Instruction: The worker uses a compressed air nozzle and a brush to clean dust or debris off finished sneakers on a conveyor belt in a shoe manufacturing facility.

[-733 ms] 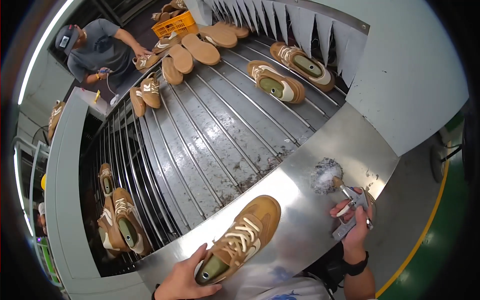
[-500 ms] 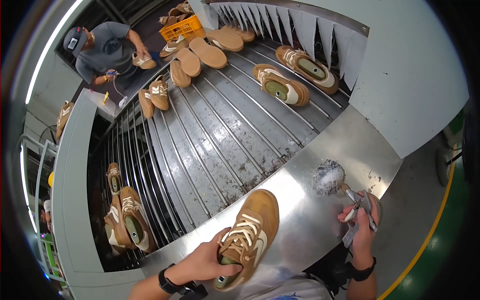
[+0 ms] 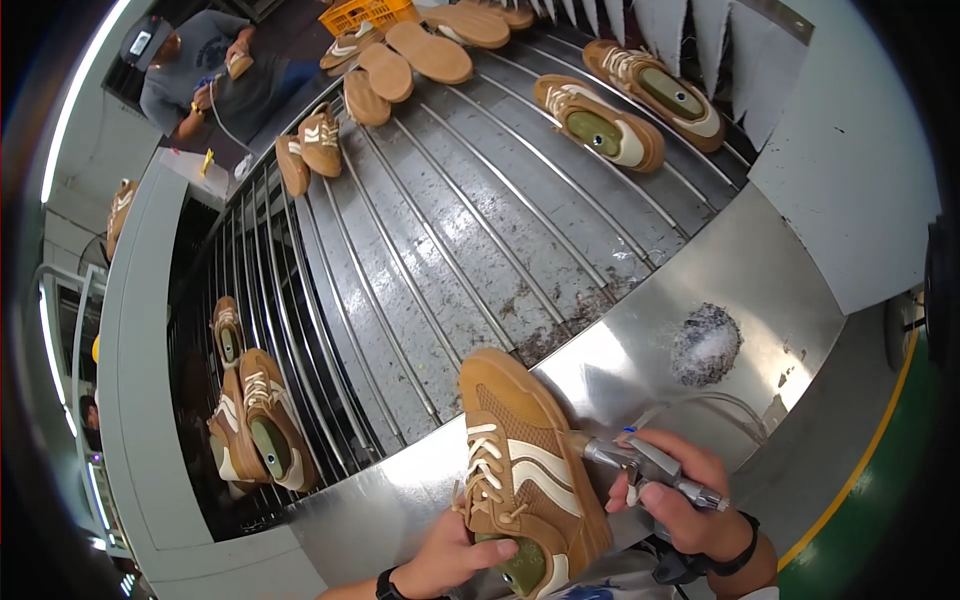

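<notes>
My left hand (image 3: 448, 558) grips a brown sneaker (image 3: 510, 415) with cream stripes and laces at its heel end, the thumb resting on the green insole. The toe points away from me and the sole's side edge faces right. My right hand (image 3: 690, 510) is closed round a metal glue gun (image 3: 650, 462) with a brush-like tip. Its tip lies against or just beside the sneaker's right side; contact is hard to make out. A clear hose curves behind the gun. Beyond my right hand, a grey-white fuzzy patch of residue (image 3: 707, 345) sits on the metal ledge (image 3: 775, 275).
A roller conveyor (image 3: 430, 230) with stained metal beneath spans the middle. Sneakers (image 3: 600, 125) stand at its far right, others (image 3: 270, 420) at the left, and upturned soles (image 3: 430, 52) at the far end. A co-worker (image 3: 200, 70) works beyond, near an orange crate (image 3: 365, 14).
My right hand has brought the glue gun left to the sneaker's side, away from the residue patch. The sneaker has tilted toe-left. The view has shifted, and the co-worker's hands have moved.
</notes>
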The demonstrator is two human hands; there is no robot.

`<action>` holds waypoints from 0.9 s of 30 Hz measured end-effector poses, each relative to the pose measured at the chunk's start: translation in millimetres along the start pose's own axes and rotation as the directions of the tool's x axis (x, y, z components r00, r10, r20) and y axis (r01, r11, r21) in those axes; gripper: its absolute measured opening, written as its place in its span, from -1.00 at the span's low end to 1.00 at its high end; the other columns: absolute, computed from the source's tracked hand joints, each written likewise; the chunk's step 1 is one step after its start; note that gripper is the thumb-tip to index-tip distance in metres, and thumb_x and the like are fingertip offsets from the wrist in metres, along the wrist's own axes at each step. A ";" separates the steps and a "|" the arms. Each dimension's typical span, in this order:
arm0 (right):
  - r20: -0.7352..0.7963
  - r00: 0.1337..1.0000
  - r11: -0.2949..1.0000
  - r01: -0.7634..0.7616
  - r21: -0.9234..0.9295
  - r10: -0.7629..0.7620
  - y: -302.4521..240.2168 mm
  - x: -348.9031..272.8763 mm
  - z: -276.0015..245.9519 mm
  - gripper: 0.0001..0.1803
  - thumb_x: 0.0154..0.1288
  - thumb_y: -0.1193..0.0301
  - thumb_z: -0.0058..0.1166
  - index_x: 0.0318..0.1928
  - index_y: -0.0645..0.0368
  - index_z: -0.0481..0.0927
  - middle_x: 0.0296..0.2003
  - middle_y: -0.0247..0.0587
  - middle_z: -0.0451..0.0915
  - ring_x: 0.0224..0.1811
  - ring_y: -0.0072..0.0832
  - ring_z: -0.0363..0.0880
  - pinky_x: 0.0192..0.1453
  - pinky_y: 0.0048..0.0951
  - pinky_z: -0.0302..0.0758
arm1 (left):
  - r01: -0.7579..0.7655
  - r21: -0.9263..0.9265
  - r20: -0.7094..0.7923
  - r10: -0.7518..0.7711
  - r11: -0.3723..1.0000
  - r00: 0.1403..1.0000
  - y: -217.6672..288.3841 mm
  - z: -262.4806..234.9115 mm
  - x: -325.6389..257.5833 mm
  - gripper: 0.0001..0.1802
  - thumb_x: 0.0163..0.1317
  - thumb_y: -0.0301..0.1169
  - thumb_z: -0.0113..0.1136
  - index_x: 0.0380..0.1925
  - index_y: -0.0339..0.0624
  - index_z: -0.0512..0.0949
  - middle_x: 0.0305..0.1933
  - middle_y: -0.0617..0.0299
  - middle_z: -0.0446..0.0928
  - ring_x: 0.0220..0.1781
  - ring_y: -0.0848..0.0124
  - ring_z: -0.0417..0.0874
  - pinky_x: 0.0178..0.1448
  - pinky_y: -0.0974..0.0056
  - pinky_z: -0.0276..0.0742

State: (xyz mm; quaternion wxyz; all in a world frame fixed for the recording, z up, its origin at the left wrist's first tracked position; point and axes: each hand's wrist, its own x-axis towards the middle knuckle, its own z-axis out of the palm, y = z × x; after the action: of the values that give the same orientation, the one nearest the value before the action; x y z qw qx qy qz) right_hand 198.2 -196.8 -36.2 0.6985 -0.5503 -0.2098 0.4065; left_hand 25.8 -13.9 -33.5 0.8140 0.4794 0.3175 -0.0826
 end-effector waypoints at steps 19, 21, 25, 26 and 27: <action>-0.122 0.992 0.972 -0.031 -0.232 0.003 -16.8 10.6 23.6 -0.53 0.20 0.36 -0.01 0.02 0.48 0.36 -0.48 -0.09 0.60 -0.45 -0.44 0.62 -0.27 -0.44 0.55 | 0.006 -0.031 0.112 -0.002 0.999 0.994 5.5 -9.8 0.9 -0.32 0.03 -0.36 0.33 0.14 -0.36 0.30 0.06 0.17 0.46 0.08 0.39 0.46 0.16 0.29 0.36; -0.117 0.993 0.967 -0.033 -0.252 0.003 -18.4 8.5 22.8 -0.53 0.20 0.36 -0.01 0.01 0.48 0.36 -0.50 -0.09 0.60 -0.45 -0.44 0.61 -0.27 -0.44 0.55 | 0.020 -0.049 0.104 -0.015 0.999 0.994 2.7 -11.5 0.7 -0.31 0.02 -0.37 0.34 0.14 -0.36 0.30 0.06 0.17 0.45 0.07 0.40 0.46 0.15 0.29 0.36; -0.030 0.999 0.950 0.021 -0.312 -0.032 -11.8 -4.3 14.5 -0.47 0.20 0.29 0.02 0.05 0.45 0.33 -0.45 -0.08 0.60 -0.46 -0.41 0.61 -0.28 -0.42 0.55 | 0.021 0.036 0.120 -0.025 0.999 0.992 -3.4 -17.9 -0.3 -0.30 0.01 -0.36 0.35 0.14 -0.36 0.30 0.06 0.18 0.45 0.06 0.41 0.46 0.15 0.29 0.37; -0.025 0.999 0.951 0.019 -0.309 -0.028 -12.0 -5.6 16.1 -0.47 0.20 0.29 0.02 0.05 0.45 0.33 -0.45 -0.08 0.60 -0.46 -0.41 0.61 -0.28 -0.42 0.55 | 0.002 0.036 0.097 -0.006 0.999 0.995 -2.2 -17.0 -0.2 -0.29 0.00 -0.35 0.37 0.14 -0.36 0.31 0.04 0.18 0.45 0.05 0.41 0.46 0.15 0.29 0.37; -0.013 0.998 0.946 0.052 -0.319 -0.059 -14.3 -7.4 17.5 -0.51 0.23 0.34 0.00 0.07 0.46 0.35 -0.41 -0.05 0.61 -0.44 -0.42 0.60 -0.27 -0.45 0.53 | -0.014 0.038 0.070 0.011 0.999 0.997 -1.7 -15.7 -0.9 -0.28 -0.02 -0.33 0.38 0.13 -0.37 0.31 0.03 0.19 0.46 0.04 0.41 0.46 0.14 0.30 0.36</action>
State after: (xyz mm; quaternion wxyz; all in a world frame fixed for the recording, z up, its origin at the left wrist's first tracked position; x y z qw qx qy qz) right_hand 185.7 -193.2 -16.2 0.6139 -0.6544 -0.2801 0.3413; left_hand 17.5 -2.0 -39.6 0.8158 0.4937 0.2841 -0.1003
